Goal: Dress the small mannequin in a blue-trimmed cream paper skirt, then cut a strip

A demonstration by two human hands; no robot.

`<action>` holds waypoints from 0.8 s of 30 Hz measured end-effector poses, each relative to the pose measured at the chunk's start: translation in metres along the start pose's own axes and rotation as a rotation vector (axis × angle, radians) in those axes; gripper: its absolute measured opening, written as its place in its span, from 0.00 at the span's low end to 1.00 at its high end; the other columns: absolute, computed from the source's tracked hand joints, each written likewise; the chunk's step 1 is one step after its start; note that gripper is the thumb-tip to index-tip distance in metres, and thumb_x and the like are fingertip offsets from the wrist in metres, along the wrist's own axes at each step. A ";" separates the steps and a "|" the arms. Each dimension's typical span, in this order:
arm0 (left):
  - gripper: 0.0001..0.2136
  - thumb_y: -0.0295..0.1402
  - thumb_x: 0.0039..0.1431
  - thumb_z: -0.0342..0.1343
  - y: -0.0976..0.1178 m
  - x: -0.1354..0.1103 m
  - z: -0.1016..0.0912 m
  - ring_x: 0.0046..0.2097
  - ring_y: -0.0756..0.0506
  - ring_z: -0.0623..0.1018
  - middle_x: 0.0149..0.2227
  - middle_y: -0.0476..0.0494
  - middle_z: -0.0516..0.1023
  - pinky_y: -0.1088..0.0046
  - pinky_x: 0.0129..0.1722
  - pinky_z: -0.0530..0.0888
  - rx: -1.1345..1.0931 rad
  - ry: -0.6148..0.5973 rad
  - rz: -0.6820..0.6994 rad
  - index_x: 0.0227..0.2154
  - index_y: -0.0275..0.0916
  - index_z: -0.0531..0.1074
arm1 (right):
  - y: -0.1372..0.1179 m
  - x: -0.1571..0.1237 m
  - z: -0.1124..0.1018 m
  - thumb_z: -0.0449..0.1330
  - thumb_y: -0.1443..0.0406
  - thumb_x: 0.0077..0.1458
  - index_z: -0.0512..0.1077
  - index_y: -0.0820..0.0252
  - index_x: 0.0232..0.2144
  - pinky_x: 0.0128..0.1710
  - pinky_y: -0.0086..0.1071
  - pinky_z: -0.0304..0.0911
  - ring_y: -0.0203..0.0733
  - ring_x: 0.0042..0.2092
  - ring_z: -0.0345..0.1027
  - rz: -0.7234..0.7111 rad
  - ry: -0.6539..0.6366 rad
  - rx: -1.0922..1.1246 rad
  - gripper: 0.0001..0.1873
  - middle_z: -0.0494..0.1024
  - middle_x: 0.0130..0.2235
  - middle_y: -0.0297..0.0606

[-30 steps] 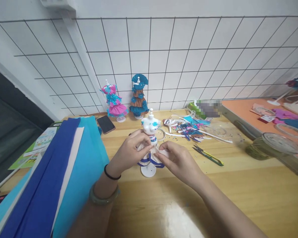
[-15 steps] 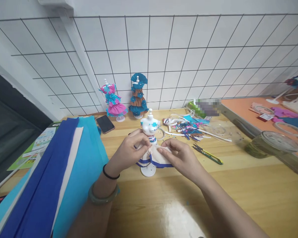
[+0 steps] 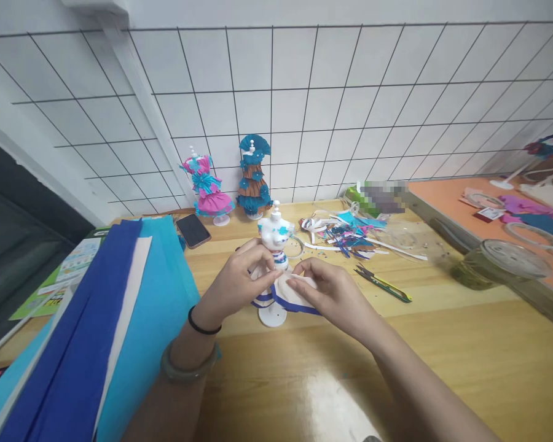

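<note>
A small white dress-form mannequin [image 3: 275, 232] stands upright on a round base [image 3: 272, 315], with blue decorations on its chest and striped bands at its waist. Around its lower part hangs a white crepe paper skirt [image 3: 286, 291] edged in dark blue. My left hand [image 3: 246, 273] pinches the skirt's upper edge close to the waist, thumb and forefinger together. On the other side, my right hand [image 3: 327, 285] grips the right part of the paper between thumb and fingers. Part of the skirt is hidden behind both hands.
Crepe paper sheets [image 3: 80, 325] in blue, white and turquoise lie at left, beside a phone [image 3: 193, 231]. Two dressed mannequins [image 3: 254, 184] stand by the tiled wall. Paper scraps [image 3: 350, 233], yellow-green thread snips [image 3: 383, 283] and a tape roll [image 3: 502, 264] lie to the right.
The white skirt panel shifts slightly in my fingers, and its blue edge now slants down to the right. Both hands keep their hold. The whole view has moved a little.
</note>
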State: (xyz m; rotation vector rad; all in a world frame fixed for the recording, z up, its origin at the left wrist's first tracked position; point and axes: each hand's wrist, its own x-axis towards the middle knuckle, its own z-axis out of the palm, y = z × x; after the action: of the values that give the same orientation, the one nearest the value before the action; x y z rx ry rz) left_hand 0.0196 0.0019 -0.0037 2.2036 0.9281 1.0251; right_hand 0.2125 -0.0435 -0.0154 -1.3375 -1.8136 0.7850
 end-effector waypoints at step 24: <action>0.05 0.27 0.54 0.56 0.002 0.001 -0.004 0.34 0.51 0.71 0.30 0.50 0.68 0.75 0.35 0.67 0.020 -0.016 0.031 0.26 0.38 0.66 | 0.003 0.003 0.011 0.59 0.65 0.56 0.73 0.58 0.32 0.34 0.27 0.63 0.36 0.33 0.70 -0.191 0.127 -0.001 0.04 0.78 0.32 0.34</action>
State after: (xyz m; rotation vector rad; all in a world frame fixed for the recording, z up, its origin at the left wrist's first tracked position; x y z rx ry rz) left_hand 0.0171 0.0021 0.0002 2.2459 0.9028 1.0150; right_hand 0.2040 -0.0399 -0.0229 -1.1672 -1.8088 0.5850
